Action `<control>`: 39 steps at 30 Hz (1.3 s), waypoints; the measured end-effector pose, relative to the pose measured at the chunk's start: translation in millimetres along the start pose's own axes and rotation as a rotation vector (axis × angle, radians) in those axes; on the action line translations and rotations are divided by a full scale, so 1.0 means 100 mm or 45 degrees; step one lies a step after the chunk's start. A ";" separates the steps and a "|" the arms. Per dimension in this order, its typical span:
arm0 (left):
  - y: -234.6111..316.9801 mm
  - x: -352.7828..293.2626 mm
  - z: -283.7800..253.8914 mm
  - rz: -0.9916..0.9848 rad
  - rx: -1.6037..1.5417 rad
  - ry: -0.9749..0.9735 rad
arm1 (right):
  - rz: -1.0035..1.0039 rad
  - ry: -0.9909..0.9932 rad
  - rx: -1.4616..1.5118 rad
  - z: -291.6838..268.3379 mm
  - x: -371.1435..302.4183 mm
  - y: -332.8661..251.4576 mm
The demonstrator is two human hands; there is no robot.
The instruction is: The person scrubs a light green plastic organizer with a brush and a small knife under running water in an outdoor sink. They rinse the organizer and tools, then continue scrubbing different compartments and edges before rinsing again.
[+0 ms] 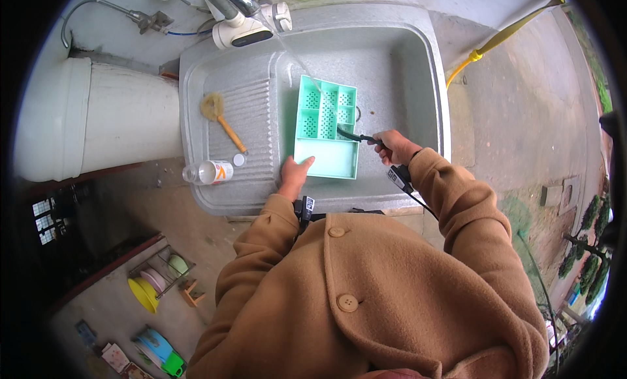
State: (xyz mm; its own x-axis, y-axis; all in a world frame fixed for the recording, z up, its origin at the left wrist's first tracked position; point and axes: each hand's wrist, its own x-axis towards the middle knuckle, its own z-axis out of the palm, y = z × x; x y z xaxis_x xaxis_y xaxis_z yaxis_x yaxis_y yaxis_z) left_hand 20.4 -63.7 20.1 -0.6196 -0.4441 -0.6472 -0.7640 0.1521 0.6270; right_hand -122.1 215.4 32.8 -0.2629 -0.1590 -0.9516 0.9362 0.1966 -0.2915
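Observation:
A mint-green storage box (326,158) with several holed compartments and one wide plain section lies tilted in the grey sink. My left hand (295,174) grips its near left edge, thumb over the rim and the other fingers mostly hidden. In my right hand (394,148) is a slim black brush (353,136), held by its handle. The brush's far end reaches into a holed compartment at the box's right side; its bristles are hard to make out. A thin stream of water (292,52) runs from the tap (239,0) onto the box's far part.
On the ribbed drainboard at left lie a wooden-handled pot brush (230,132), a clear bottle (209,172) on its side and a white cap (238,159). The sink's rim (439,85) bounds the right. A white pipe (124,117) stands beyond the left edge.

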 end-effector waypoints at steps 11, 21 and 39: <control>-0.19 0.22 -0.01 0.084 0.108 -0.107 | -1.057 0.379 -1.543 0.28 -0.18 -0.05; -0.12 0.20 0.00 0.037 0.127 -0.080 | -0.978 0.444 -2.001 0.42 -0.49 -0.31; -0.19 0.26 0.00 -0.006 0.184 -0.100 | -1.161 0.286 -2.450 0.24 -0.49 -0.31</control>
State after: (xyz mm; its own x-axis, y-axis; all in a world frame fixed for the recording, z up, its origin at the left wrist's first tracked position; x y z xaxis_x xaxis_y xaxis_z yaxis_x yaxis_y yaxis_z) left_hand 19.2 -78.0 -8.9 -0.6240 -0.3754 -0.6853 -0.7811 0.2780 0.5590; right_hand -132.4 193.6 91.1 -0.5397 -0.6958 -0.4740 -0.7384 0.6616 -0.1304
